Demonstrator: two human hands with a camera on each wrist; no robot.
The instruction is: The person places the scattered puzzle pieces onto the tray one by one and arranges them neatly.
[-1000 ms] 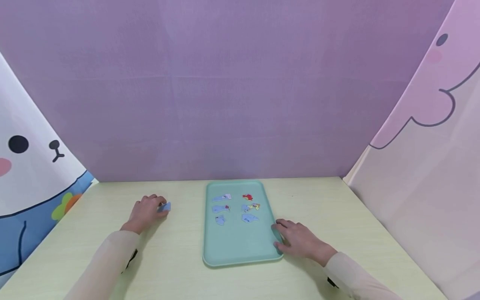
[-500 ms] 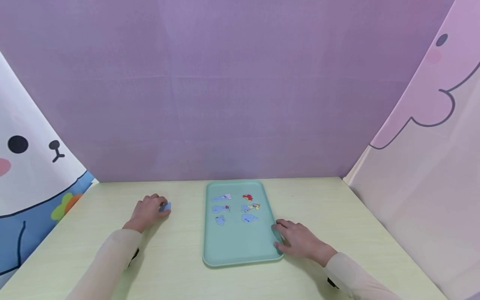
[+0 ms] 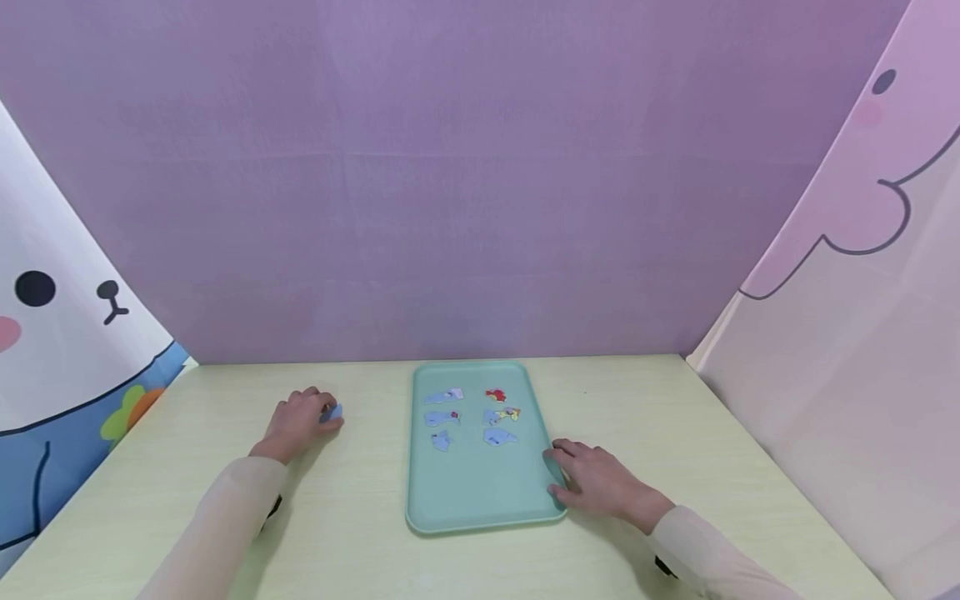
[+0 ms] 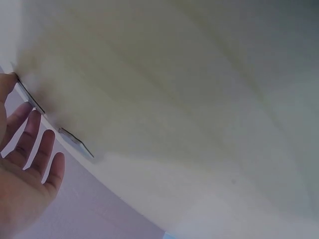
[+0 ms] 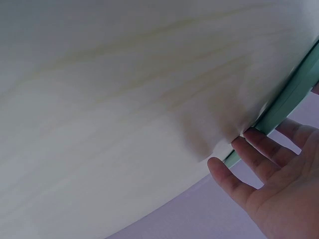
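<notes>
My left hand (image 3: 298, 423) is low over the table to the left of the tray. Its thumb and fingertips pinch the edges of a thin, flat blue puzzle piece (image 3: 336, 412), partly hidden by the hand. In the left wrist view this held piece (image 4: 30, 95) appears edge-on, with a second flat piece (image 4: 76, 143) lying beyond the fingers. My right hand (image 3: 596, 479) rests at the right rim of the green tray (image 3: 487, 500), its fingers loosely extended and touching the edge. Several irregular pieces lie in the tray in two columns, among them a red one (image 3: 495, 395) and a blue-and-yellow one (image 3: 501, 415).
The pale wooden table (image 3: 360, 533) surrounds the tray. A purple cloth backdrop (image 3: 480, 183) rises behind its far edge. Printed cloth panels stand at the left (image 3: 67, 350) and the right (image 3: 847, 333).
My left hand has shifted very slightly to the right, and less of the blue puzzle piece shows past its fingers. The right hand and tray have stayed in place.
</notes>
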